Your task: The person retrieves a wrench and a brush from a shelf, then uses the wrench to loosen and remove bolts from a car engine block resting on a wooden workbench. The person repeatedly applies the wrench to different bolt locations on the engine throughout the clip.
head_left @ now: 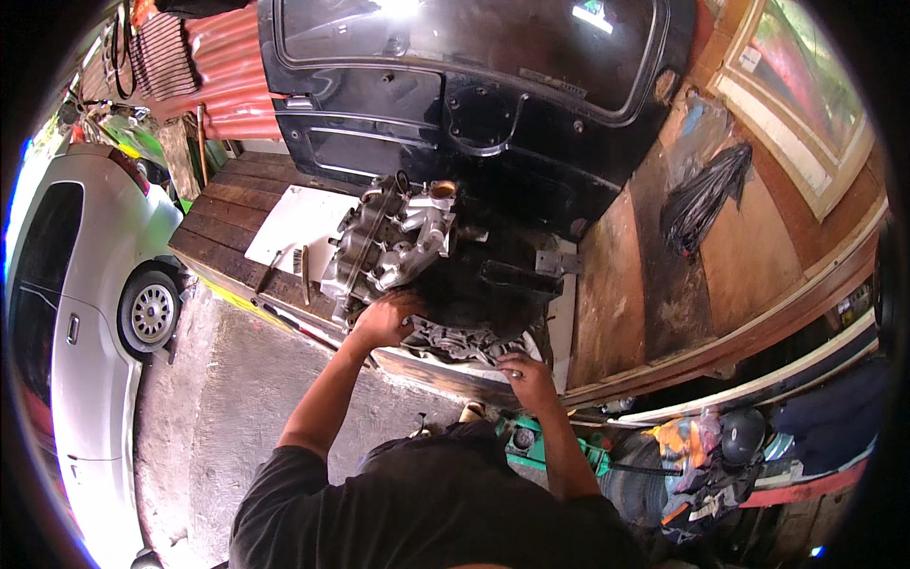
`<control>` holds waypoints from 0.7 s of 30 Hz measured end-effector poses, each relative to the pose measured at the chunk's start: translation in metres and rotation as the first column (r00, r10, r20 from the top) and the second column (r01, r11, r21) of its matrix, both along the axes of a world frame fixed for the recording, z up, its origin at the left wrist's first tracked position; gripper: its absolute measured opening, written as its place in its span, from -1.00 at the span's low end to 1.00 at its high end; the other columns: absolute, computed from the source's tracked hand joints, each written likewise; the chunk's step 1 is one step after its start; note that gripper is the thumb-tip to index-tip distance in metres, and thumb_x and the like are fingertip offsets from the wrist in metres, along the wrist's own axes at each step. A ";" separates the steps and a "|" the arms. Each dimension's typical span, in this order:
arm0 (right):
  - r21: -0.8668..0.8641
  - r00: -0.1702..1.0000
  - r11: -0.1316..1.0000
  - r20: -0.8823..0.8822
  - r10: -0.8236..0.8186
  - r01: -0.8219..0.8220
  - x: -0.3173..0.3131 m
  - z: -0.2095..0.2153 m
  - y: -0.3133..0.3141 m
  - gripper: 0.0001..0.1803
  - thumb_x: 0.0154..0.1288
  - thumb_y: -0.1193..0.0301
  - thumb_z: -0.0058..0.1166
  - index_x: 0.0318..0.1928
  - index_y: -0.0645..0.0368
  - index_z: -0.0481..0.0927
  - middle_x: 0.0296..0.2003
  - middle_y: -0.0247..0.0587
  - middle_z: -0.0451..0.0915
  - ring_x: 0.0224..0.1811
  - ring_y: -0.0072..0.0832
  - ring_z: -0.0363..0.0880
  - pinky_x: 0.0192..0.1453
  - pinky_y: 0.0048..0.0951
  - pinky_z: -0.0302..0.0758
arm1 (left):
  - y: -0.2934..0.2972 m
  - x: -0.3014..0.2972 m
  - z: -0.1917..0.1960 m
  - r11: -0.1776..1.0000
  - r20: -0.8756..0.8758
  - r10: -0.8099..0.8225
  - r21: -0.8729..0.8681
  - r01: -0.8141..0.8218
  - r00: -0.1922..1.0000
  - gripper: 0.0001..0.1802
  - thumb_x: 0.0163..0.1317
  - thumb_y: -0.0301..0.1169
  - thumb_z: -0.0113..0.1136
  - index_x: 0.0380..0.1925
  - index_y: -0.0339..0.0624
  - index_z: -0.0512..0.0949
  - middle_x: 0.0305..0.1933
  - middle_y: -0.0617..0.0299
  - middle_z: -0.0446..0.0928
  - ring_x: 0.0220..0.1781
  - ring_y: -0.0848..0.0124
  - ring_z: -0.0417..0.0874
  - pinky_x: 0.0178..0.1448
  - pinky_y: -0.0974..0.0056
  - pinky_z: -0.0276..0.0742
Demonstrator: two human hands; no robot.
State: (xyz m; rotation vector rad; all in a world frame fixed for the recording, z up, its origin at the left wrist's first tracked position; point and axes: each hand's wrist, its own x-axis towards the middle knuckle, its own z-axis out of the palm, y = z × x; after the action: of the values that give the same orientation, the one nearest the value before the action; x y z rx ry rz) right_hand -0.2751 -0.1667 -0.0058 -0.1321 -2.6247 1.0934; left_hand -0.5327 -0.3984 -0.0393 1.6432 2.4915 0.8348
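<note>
My left hand (pixel 385 321) rests at the left end of a pile of grey metal parts (pixel 462 339) at the bench's front edge. Its fingers are bent, and whatever they hold is hidden. At the right end of the same pile is my right hand (pixel 528 379), its fingers closed around something small and shiny that is too small to name. Just beyond my left hand stands a large silver engine casting (pixel 389 237), with several round openings and ribs. A dark, oily surface (pixel 474 299) lies behind the metal parts.
A brush (pixel 301 270) lies beside a white sheet (pixel 299 228) on the wooden bench (pixel 223 218). A black vehicle door (pixel 455 114) leans behind. Left stands a silver car (pixel 85 284). Low on the right are a green case (pixel 528 441), a tyre (pixel 633 484) and a black helmet (pixel 742 434).
</note>
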 end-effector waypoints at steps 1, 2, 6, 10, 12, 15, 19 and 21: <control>-0.021 1.000 1.000 -0.021 -0.007 0.007 0.000 -0.007 0.003 -0.80 0.15 0.61 0.12 -0.21 0.16 0.69 -0.12 -0.12 0.67 -0.04 -0.16 0.65 0.02 -0.30 0.58 | 0.000 -0.004 -0.003 1.000 -0.027 -0.015 -0.002 0.015 1.000 -0.58 -0.01 -0.43 0.22 -0.05 -0.07 0.62 0.19 0.10 0.53 0.35 0.12 0.41 0.45 0.06 0.27; -0.049 0.999 0.999 -0.033 -0.021 0.019 0.003 -0.014 0.003 -0.80 0.14 0.61 0.12 -0.21 0.17 0.68 -0.12 -0.10 0.67 -0.04 -0.15 0.64 0.03 -0.30 0.58 | 0.000 -0.007 -0.007 0.999 -0.045 -0.037 -0.011 0.037 0.998 -0.59 0.00 -0.42 0.22 -0.06 -0.07 0.62 0.18 0.09 0.53 0.34 0.11 0.41 0.45 0.05 0.27; -0.125 0.995 0.992 -0.087 -0.039 0.028 0.006 -0.023 0.009 -0.82 0.12 0.65 0.12 -0.25 0.23 0.68 -0.13 -0.06 0.67 -0.06 -0.14 0.66 0.02 -0.28 0.58 | 0.002 -0.009 -0.006 0.997 -0.096 -0.036 0.058 0.041 0.995 -0.58 -0.01 -0.43 0.22 -0.05 -0.11 0.61 0.15 0.05 0.54 0.31 0.11 0.45 0.39 0.09 0.35; -0.148 0.993 0.988 -0.106 -0.058 0.041 0.011 -0.019 0.005 -0.83 0.12 0.66 0.13 -0.26 0.24 0.68 -0.13 -0.06 0.68 -0.07 -0.15 0.66 0.01 -0.30 0.58 | 0.002 -0.002 0.004 0.998 -0.058 -0.041 0.034 0.043 0.997 -0.61 -0.02 -0.44 0.21 -0.10 -0.11 0.63 0.15 0.09 0.55 0.30 0.12 0.45 0.39 0.09 0.34; -0.131 0.994 0.990 -0.087 -0.062 0.050 0.010 -0.019 0.004 -0.83 0.12 0.66 0.14 -0.26 0.24 0.68 -0.13 -0.07 0.68 -0.08 -0.16 0.67 0.00 -0.30 0.57 | 0.002 -0.002 0.003 0.998 -0.062 -0.033 0.044 0.036 0.998 -0.62 -0.02 -0.44 0.21 -0.12 -0.11 0.64 0.15 0.10 0.55 0.30 0.12 0.45 0.39 0.09 0.34; -0.166 0.993 0.985 -0.101 -0.064 0.047 0.012 -0.010 0.003 -0.85 0.15 0.66 0.15 -0.25 0.23 0.67 -0.13 -0.12 0.69 -0.06 -0.26 0.68 -0.03 -0.35 0.57 | 0.002 -0.001 0.003 0.998 -0.060 -0.032 0.043 0.035 0.998 -0.62 -0.03 -0.43 0.23 -0.12 -0.10 0.63 0.15 0.13 0.55 0.32 0.12 0.44 0.40 0.09 0.33; -0.222 0.991 0.971 -0.084 -0.105 0.084 0.021 -0.014 0.007 -0.86 0.17 0.67 0.16 -0.26 0.24 0.68 -0.13 -0.13 0.69 -0.05 -0.32 0.67 -0.03 -0.40 0.57 | 0.002 -0.002 0.001 0.998 -0.037 -0.035 0.050 0.037 0.999 -0.60 -0.03 -0.42 0.23 -0.09 -0.10 0.63 0.16 0.12 0.55 0.34 0.13 0.42 0.42 0.09 0.31; -0.245 0.991 0.966 -0.088 -0.104 0.079 0.024 -0.015 0.010 -0.87 0.17 0.67 0.17 -0.26 0.25 0.67 -0.13 -0.12 0.69 -0.02 -0.32 0.66 0.02 -0.39 0.56 | 0.002 0.000 0.005 0.999 -0.015 -0.027 0.042 0.028 1.000 -0.60 -0.01 -0.46 0.21 -0.08 -0.10 0.63 0.15 0.11 0.55 0.34 0.12 0.42 0.42 0.08 0.31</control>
State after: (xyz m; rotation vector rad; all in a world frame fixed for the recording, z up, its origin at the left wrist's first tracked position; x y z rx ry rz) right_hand -0.2507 -0.1568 -0.0205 -0.2411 -2.3652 1.3461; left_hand -0.5328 -0.3965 -0.0344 1.6982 2.4713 0.8815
